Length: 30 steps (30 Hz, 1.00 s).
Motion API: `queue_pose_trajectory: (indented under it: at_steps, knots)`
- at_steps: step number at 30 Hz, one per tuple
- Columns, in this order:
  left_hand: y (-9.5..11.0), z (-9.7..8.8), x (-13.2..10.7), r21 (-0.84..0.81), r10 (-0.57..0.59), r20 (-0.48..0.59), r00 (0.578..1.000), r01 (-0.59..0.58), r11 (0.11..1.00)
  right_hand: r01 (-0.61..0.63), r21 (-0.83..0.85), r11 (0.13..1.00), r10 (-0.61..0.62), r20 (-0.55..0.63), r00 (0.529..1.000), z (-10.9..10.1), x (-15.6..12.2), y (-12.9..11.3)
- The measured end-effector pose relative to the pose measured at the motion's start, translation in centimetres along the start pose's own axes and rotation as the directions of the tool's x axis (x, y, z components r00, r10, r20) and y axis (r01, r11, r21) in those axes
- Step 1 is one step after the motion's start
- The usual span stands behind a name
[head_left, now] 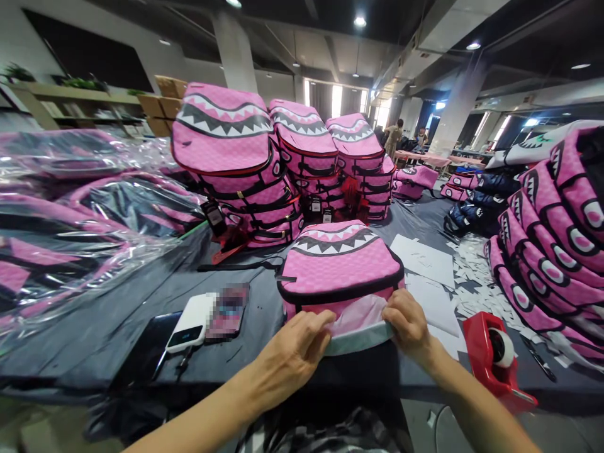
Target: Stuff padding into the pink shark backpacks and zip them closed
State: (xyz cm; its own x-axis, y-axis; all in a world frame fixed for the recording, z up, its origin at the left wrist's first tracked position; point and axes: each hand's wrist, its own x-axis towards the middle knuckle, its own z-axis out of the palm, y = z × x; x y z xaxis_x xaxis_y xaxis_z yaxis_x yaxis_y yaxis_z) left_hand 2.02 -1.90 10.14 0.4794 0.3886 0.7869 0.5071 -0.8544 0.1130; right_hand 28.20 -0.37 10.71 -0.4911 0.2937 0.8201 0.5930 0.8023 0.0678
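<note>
A pink backpack (340, 267) with a black and white toothed pattern lies flat at the table's front, its near end toward me. Along that end runs a thin, whitish translucent sheet (361, 333), stretched between my hands. My left hand (302, 343) pinches the sheet's left end with thumb and fingers. At the other end my right hand (408, 321) grips it, close against the backpack's right corner. Whether the sheet is loose or joined to the backpack, I cannot tell.
Stacked pink backpacks (226, 138) stand behind. Plastic-wrapped ones (94, 201) lie left. A white power bank (189, 321) and a phone (227, 311) are nearer. To the right are white papers (422, 258), a red tape dispenser (486, 352), scattered white slips (486, 289) and more pink bags (542, 239).
</note>
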Motion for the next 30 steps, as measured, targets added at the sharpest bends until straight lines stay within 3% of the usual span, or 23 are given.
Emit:
queue_pose_trajectory:
  at_steps: [3,5,7,11,15,18,21,24,27,29,30]
  knots:
    - [-0.3,2.0,-0.8,0.103,-0.005,-0.186,0.982,0.024,0.994,-0.140,-0.031,0.990,0.131,-0.198,0.971,2.2,-1.6,-1.4]
    - [-0.5,3.7,-2.2,0.244,-0.005,-0.283,0.959,0.077,0.967,-0.141,-0.019,0.990,0.135,-0.180,0.974,3.2,-2.9,-2.0]
    - [-0.5,5.7,-4.7,0.318,-0.043,-0.315,0.948,0.148,0.937,-0.080,0.002,0.997,0.080,-0.073,0.994,3.8,-4.6,-2.3]
    - [0.3,8.5,-10.6,0.325,-0.072,-0.204,0.976,0.136,0.936,-0.010,0.049,0.999,0.000,0.192,0.981,4.3,-8.8,-2.7]
    - [1.2,8.2,-13.8,0.202,-0.121,-0.071,0.990,0.133,0.970,-0.029,0.006,1.000,0.026,0.318,0.948,4.2,-10.7,-2.7]
    - [1.2,7.1,-13.5,0.132,-0.147,-0.001,0.989,0.145,0.981,-0.035,-0.066,0.997,0.061,0.435,0.898,4.3,-9.8,-2.6]
    - [0.8,6.5,-12.4,0.148,-0.129,-0.037,0.991,0.133,0.980,-0.035,-0.132,0.991,0.101,0.539,0.836,4.2,-8.4,-2.8]
    - [-0.1,6.5,-11.3,0.120,-0.007,-0.036,0.999,0.011,0.993,0.007,-0.157,0.988,0.080,0.541,0.837,3.9,-7.7,-3.1]
    - [-1.3,6.5,-10.1,-0.012,0.146,0.181,0.973,-0.146,0.989,0.108,-0.063,0.992,-0.063,0.492,0.868,3.2,-7.3,-2.9]
    - [-1.8,6.6,-9.3,-0.061,0.192,0.354,0.915,-0.183,0.981,0.180,0.039,0.983,-0.172,0.536,0.827,2.9,-6.8,-2.3]
    - [-1.9,6.5,-8.9,-0.043,0.182,0.412,0.893,-0.180,0.983,0.200,0.082,0.976,-0.209,0.595,0.776,2.8,-6.5,-1.9]
